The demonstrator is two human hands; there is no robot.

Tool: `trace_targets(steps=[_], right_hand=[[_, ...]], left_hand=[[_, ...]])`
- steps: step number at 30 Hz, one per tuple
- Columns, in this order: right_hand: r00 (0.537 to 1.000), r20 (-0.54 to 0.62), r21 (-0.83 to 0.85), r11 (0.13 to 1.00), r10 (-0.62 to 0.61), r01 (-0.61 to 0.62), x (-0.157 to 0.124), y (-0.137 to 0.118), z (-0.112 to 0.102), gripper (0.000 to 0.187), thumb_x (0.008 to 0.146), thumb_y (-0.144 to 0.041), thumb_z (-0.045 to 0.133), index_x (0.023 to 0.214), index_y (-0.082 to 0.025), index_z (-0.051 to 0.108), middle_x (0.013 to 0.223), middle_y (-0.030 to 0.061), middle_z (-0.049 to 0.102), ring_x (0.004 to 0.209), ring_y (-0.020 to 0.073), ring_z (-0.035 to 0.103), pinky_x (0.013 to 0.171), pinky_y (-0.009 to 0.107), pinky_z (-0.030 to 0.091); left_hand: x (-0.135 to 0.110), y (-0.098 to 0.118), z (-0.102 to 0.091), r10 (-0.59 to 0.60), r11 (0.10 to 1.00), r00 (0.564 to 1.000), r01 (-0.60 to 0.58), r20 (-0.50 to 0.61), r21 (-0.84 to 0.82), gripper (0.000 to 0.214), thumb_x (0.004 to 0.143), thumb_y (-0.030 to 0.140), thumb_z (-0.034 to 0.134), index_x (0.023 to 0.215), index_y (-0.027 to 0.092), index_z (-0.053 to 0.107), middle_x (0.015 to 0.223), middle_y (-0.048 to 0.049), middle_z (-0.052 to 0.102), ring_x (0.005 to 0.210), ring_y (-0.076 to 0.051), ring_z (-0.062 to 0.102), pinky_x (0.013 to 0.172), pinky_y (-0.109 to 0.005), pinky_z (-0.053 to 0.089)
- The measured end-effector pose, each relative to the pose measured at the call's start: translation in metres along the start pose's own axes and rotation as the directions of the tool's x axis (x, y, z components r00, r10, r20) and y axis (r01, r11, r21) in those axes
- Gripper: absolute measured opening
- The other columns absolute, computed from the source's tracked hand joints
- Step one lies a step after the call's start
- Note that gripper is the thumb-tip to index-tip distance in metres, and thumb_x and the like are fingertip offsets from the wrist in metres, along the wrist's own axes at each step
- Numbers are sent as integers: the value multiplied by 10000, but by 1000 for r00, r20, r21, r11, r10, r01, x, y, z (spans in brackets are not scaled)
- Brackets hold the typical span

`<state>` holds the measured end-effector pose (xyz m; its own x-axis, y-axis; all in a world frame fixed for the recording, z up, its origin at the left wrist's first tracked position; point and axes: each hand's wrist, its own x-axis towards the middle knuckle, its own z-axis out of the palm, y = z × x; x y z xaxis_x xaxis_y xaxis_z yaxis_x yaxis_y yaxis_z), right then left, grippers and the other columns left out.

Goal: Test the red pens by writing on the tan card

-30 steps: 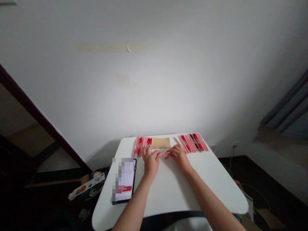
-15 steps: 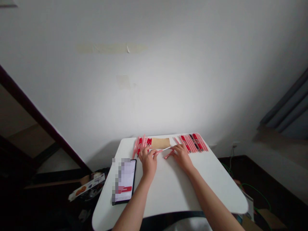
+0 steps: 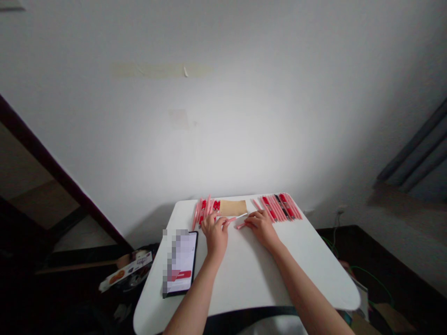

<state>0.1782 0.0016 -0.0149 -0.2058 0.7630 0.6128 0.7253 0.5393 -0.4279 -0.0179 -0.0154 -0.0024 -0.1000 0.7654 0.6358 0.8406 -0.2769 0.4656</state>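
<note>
Since the frame half a second ago, the right hand has drawn its fingertips slightly nearer, and its pink piece has shifted left; the left hand holds position.

On my head feed, the white table spans the work area. The phone lies near its left edge, beside the left forearm. At the far side, the right pens lie in a row; the left pens lie less evenly. Both hands sit narrow, nearer me than the tan pad.

The left hand pinches a pink barrel. The right hand has the pink piece at its fingertips; I cannot tell how firmly. A white rod extends from the barrel toward the right fingers; I cannot tell whether they touch.

Cautions, in my judgement: a slack left pinch could let the barrel drop and roll. Right fingers catching the rod could bend it or pull it out. A hand straying outward could scatter the nearest pens.
</note>
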Motion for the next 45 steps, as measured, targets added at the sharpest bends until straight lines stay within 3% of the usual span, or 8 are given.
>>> trace_targets(steps=[11,24,45], right_hand=[[999,-44,91,996,31,-27,3,-5,-8,197,903,-234,521,900,-219,718,877,85,683,922,239,529,814,394,460],[969,-223,46,994,107,-99,4,5,-8,246,939,-306,462,934,-204,686,904,97,678,977,253,510,858,415,440],[954,-283,33,995,98,-92,3,9,-7,251,941,-329,468,929,-206,687,918,84,685,957,251,498,843,396,428]], left_hand=[[1,0,-2,-14,1000,1000,14,-24,-3,106,812,252,604,854,241,701,1089,-68,608,1097,-259,510,975,-482,371],[2,-1,-2,-21,1000,998,21,-62,-9,112,832,213,565,862,230,672,1069,-69,623,1089,-251,525,968,-473,377],[2,1,-4,-11,1000,999,11,-52,10,105,817,212,588,860,229,682,1059,-70,619,1083,-258,523,968,-476,371]])
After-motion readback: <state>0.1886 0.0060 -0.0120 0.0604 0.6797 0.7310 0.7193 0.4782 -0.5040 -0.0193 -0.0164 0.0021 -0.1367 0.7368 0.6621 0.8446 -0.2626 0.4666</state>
